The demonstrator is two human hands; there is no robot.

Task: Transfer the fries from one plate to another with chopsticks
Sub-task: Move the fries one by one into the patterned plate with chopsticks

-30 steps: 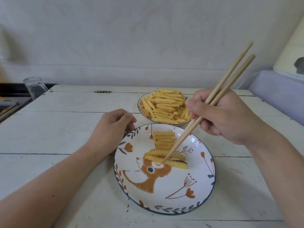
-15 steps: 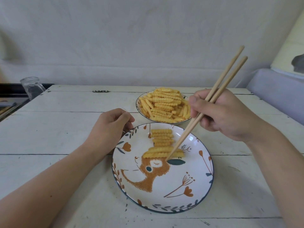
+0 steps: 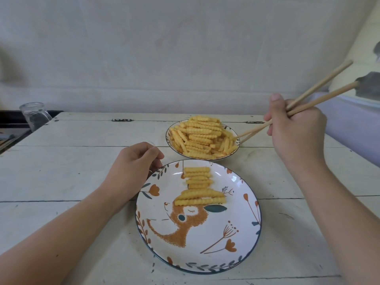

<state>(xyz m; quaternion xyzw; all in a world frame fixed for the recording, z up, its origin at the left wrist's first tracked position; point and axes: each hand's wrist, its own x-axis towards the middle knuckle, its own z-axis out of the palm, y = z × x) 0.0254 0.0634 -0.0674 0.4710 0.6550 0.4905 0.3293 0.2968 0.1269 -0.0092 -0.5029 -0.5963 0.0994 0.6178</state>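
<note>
Now right hand (image 3: pixel 296 128) raised, chopsticks (image 3: pixel 308 101) pinched, tips at fries (image 3: pixel 202 136)

- A white plank worktop (image 3: pixel 82 171), paint worn, with dark seams.
- A clear glass jar (image 3: pixel 35 116) upside down at its far left corner.
- A pale wall (image 3: pixel 164 48) behind.
- Small metal hinges (image 3: pixel 121 120) along the far edge.

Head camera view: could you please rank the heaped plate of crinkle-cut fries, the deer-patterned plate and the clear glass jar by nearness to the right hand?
From the right hand:
1. Heaped plate of crinkle-cut fries, just left.
2. Deer-patterned plate, nearer the camera.
3. Clear glass jar, far left edge.
</note>
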